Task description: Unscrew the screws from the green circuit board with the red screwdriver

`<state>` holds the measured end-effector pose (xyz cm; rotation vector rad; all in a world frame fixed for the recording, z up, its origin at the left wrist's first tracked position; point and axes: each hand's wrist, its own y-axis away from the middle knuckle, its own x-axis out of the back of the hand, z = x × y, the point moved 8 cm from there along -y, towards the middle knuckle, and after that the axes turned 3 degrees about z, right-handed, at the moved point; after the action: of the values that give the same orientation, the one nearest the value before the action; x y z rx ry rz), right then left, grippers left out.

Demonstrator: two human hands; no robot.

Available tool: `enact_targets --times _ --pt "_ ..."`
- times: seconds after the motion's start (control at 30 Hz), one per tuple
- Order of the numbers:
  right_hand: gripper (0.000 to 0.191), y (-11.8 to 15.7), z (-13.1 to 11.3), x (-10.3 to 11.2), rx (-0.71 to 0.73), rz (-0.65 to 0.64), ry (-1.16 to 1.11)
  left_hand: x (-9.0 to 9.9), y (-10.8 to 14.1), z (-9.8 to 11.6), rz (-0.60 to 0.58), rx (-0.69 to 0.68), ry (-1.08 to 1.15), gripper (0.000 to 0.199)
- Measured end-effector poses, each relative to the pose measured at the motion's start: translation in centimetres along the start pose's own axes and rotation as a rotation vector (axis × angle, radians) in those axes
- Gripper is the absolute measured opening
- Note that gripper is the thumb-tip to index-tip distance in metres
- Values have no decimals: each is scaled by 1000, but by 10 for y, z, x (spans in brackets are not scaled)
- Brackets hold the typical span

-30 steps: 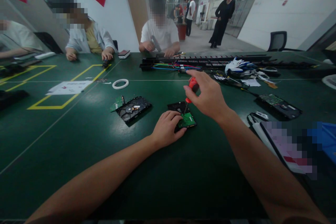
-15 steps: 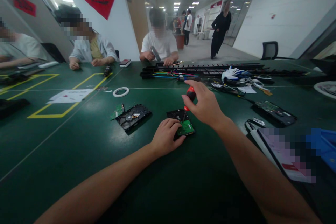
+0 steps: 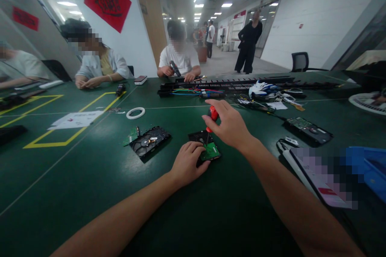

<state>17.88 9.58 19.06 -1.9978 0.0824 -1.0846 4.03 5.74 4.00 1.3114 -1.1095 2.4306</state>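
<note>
Our right grip (image 3: 227, 123) is pinching a screwdriver (image 3: 212, 113), our left grip (image 3: 187, 161) clasping a hard drive (image 3: 197, 136) on the near worktop (image 3: 223, 213); we are judging it weighty, stiff, its green board (image 3: 212, 152) fragile, its edges safest.

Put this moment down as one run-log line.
left hand: resting on flat black drive with green circuit board | right hand: gripping red-and-black screwdriver, pointing down at board
</note>
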Motion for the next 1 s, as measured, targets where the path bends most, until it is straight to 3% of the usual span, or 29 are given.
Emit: enact_targets --times 0.27,0.57,1.0 --pt "50 -1 -3 1 19 1 -34 -4 1 -3 -14 4 1 36" --pt "37 -1 -2 4 42 28 -51 -1 0 -1 -19 2 -8 34" --pt "46 -1 -4 3 65 26 -11 -3 0 -3 -27 6 -9 35"
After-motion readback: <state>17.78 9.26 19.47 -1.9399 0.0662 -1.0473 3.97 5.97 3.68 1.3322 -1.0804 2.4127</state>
